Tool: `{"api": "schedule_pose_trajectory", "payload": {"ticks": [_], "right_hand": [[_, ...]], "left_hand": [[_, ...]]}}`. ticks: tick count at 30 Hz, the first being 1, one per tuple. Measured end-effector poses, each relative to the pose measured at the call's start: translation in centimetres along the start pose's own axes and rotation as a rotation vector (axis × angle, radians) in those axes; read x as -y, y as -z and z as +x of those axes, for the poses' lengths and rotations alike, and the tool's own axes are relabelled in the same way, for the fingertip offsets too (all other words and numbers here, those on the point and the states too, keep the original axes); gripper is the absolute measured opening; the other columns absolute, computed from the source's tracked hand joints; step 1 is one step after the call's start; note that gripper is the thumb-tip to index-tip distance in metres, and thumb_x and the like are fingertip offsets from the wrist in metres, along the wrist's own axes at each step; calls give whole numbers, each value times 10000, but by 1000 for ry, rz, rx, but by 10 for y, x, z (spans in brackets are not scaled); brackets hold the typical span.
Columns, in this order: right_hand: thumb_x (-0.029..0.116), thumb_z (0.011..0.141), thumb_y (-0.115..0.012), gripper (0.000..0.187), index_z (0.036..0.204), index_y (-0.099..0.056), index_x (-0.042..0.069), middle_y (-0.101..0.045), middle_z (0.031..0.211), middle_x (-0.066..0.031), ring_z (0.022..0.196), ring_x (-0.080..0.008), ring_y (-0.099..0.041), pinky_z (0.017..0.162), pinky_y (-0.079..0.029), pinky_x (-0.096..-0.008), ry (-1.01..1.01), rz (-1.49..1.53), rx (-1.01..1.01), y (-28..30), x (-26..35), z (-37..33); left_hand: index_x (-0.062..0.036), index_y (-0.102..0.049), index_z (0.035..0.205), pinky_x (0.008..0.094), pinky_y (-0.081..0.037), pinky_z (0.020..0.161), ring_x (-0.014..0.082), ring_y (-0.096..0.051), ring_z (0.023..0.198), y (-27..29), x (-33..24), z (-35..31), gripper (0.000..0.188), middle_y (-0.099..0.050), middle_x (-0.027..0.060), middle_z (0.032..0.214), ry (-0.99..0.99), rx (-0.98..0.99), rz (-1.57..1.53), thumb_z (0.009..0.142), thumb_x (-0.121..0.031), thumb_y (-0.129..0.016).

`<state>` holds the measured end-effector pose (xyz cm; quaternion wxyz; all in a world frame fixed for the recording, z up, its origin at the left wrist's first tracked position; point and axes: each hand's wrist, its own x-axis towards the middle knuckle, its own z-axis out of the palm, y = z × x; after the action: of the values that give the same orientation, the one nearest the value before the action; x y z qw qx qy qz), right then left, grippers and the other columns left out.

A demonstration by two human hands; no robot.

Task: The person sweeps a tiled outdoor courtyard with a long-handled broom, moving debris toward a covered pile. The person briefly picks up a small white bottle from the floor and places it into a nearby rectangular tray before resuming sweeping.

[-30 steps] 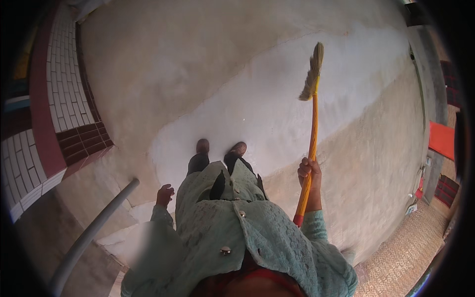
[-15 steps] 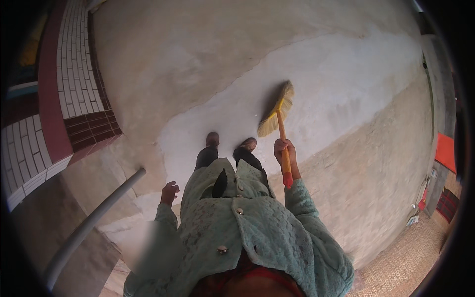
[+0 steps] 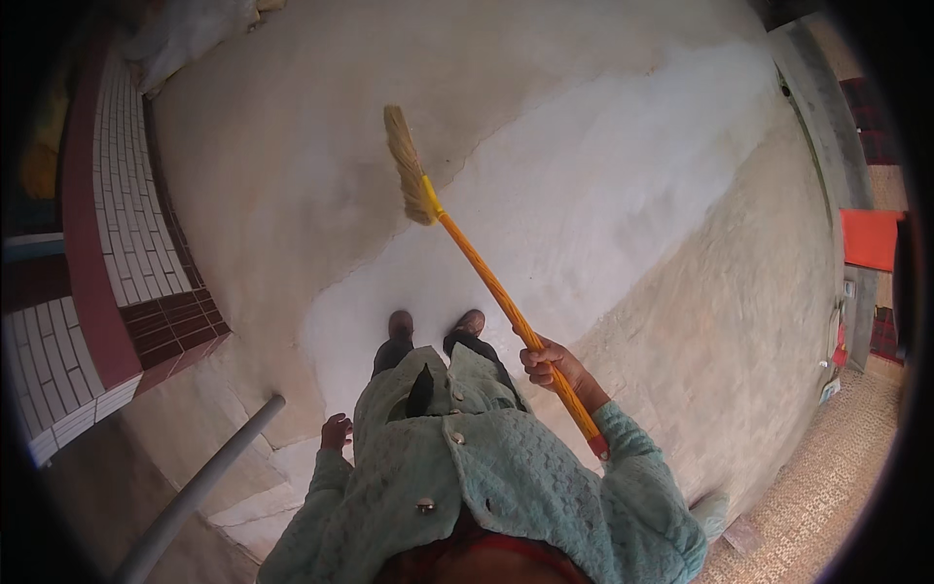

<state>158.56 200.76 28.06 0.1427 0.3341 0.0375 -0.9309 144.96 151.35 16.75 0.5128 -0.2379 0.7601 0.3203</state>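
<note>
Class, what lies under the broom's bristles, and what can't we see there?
Brownish floor shows around the bristles, with a pale patch near their lower end. The strip directly beneath is covered, so I can't tell what lies there or whether they touch it.

Your right hand (image 3: 555, 368) wraps orange-handled broom (image 3: 492, 282), bristles (image 3: 402, 156) ahead of your brown shoes (image 3: 400, 324), slanting leftward across concrete floor (image 3: 603, 165). Your left hand (image 3: 337, 431) hangs loosely curled beside pale green jacket (image 3: 530, 477). Grey pipe (image 3: 209, 483) stands left.
</note>
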Motion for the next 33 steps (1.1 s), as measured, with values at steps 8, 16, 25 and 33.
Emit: {"api": "schedule_pose_trajectory", "payload": {"ticks": [8, 16, 25, 33], "right_hand": [[3, 771, -446, 121, 833, -346, 31, -395, 571, -20, 427, -78, -409, 361, -355, -193, -256, 148, -143, 89, 48, 47], [-16, 736, -445, 463, 1146, -346, 177, -372, 572, 2, 420, -77, -375, 357, -315, -194, 447, -159, -293, 93, 72, 5], [-30, 729, -435, 385, 1070, -342, 121, -385, 568, -12, 426, -78, -389, 361, -355, -205, 705, 198, -490, 112, 51, -55], [17, 774, -428, 104, 701, -354, 20, -401, 547, -20, 463, -87, -425, 445, -418, -181, 510, 762, -42, 188, 100, 7]], "left_hand": [[-57, -467, 1081, 332, -454, 574, 170, -561, 745, -5, -4, 28, 378, -566, 68, 852, -321, 49, 160, 723, -159, -532], [-53, -474, 1068, 329, -441, 567, 157, -564, 723, -17, -50, 11, 385, -565, 56, 807, -400, 19, 133, 709, -170, -549], [-72, -488, 1048, 338, -438, 582, 170, -569, 758, -16, -55, -6, 357, -569, 61, 839, -393, -31, 390, 716, -192, -537], [-52, -473, 1079, 353, -461, 592, 194, -559, 771, -36, -100, -20, 388, -563, 91, 899, -295, -19, 404, 727, -204, -531]]}}
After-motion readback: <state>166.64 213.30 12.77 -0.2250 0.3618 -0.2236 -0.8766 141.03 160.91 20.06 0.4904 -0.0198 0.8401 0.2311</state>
